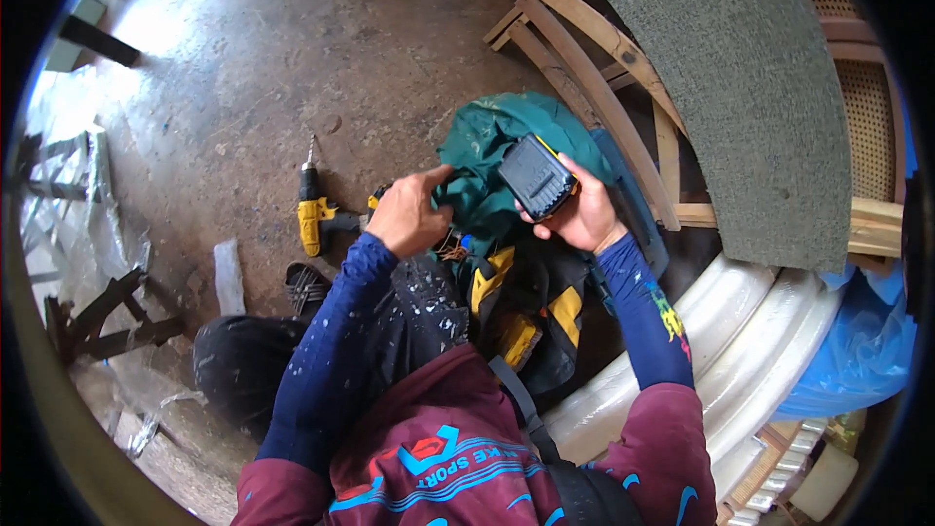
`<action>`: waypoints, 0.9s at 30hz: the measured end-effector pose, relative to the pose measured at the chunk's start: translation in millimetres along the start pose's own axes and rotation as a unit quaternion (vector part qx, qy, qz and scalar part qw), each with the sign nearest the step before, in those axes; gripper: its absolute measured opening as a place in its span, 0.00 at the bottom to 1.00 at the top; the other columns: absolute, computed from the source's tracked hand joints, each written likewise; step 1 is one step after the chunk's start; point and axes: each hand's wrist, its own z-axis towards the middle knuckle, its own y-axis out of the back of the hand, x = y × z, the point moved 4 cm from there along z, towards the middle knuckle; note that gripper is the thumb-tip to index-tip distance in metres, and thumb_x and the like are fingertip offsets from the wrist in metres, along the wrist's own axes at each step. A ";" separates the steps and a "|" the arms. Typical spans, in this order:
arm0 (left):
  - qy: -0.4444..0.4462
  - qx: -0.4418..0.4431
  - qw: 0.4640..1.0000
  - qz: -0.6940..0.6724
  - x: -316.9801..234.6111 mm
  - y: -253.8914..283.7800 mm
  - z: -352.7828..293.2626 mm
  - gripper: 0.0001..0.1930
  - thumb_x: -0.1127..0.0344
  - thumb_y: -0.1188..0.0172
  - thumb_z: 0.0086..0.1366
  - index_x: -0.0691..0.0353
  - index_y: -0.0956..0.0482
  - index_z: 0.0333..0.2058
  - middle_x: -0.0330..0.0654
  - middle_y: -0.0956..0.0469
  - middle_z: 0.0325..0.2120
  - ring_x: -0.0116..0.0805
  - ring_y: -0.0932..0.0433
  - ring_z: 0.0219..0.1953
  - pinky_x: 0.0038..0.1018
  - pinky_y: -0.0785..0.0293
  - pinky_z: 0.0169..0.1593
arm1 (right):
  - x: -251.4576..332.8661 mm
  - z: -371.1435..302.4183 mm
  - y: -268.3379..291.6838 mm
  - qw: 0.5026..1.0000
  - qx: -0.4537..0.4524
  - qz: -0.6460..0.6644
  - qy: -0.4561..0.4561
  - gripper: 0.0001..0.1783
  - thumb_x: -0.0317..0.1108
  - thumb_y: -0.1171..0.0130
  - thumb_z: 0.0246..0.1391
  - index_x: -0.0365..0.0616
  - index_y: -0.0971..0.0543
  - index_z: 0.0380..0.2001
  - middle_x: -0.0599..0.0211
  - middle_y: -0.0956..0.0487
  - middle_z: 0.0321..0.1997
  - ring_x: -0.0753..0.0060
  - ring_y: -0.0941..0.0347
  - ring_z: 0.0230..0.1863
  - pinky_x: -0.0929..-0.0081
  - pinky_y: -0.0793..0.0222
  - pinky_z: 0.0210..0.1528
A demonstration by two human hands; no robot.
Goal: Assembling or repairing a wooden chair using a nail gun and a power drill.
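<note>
My right hand (587, 212) grips a black and yellow battery pack (538, 178), its dark ribbed face turned up. To its left, my left hand (409, 214) is over the edge of a bunched green cloth (487, 136). Its index finger stretches out, the thumb stands apart, and I see nothing held between them. Beyond that hand a yellow and black cordless drill (317, 219) lies on the floor, its bit pointing away from me. Below my hands sits an open black and yellow tool bag (560, 317) with a yellow tool (517, 339) inside.
Curved wooden frame pieces (594, 88) and a grey textured panel (740, 107) stand at the right. Plastic-wrapped white rolls (701, 321) and blue plastic (847, 351) lie nearer. A sandal (307, 284) rests by my leg; dark wooden legs (112, 317) and clear plastic are at the left.
</note>
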 end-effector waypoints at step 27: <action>0.342 -0.387 0.763 -0.389 313.6 197.7 -162.6 0.19 0.59 0.49 0.76 0.67 0.28 0.56 0.54 0.18 0.45 0.50 0.15 0.41 0.46 0.14 0.44 | -285.8 286.8 -78.0 0.309 -0.184 -0.910 0.208 0.34 0.32 0.51 0.62 0.41 0.41 0.71 0.42 0.33 0.65 0.42 0.29 0.56 0.51 0.35 0.62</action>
